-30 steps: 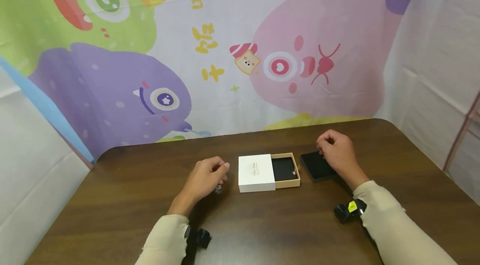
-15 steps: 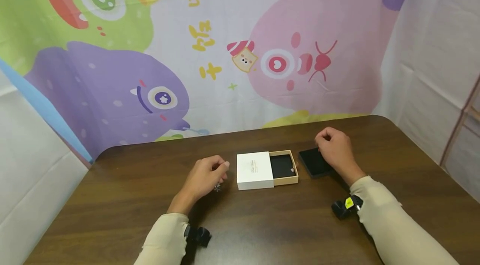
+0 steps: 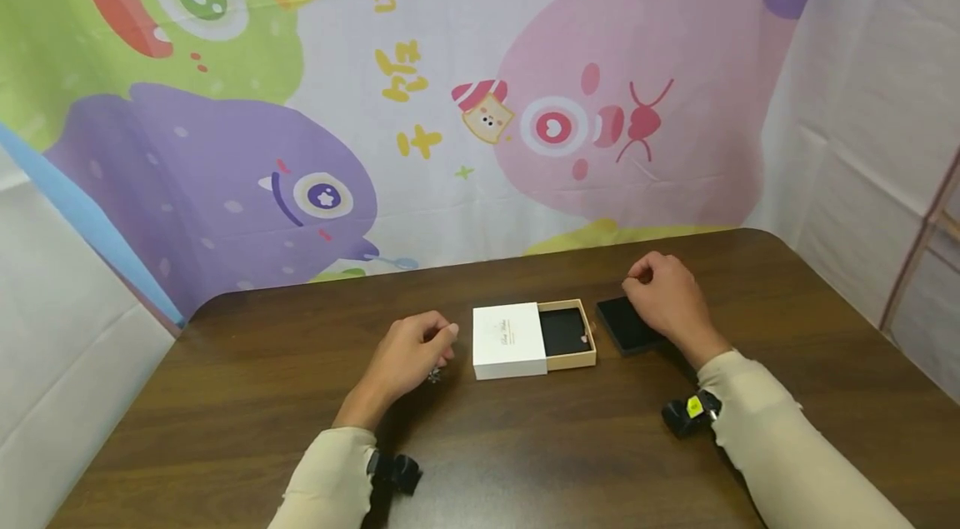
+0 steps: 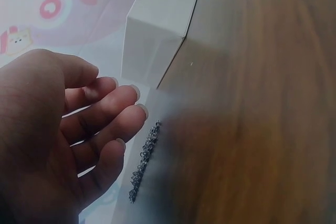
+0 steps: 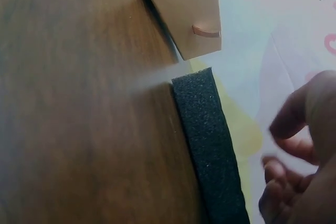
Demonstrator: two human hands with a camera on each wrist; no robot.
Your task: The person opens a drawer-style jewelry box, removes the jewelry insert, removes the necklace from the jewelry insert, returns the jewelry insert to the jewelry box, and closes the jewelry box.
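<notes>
My left hand rests at the table's left middle, fingers loosely bent and holding nothing. A small dark metal chain lies on the table beside its fingertips. To its right is a white box sleeve with small printed lettering, and a tan drawer is pulled partway out of it. Black lining shows inside the drawer, whose end wall carries a small ribbon tab. Past the drawer lies a square black foam pad. My right hand hovers over the pad's right part, partly hiding it; its bent fingers hold nothing.
The brown wooden table has rounded far corners. A cartoon-printed cloth hangs right behind its back edge, and pale sheets hang at both sides. Black cameras are strapped to both wrists.
The right hand has shifted slightly left over the foam pad, its fingers apart from it. The head view has moved a little. The left hand, chain and box stay put.
</notes>
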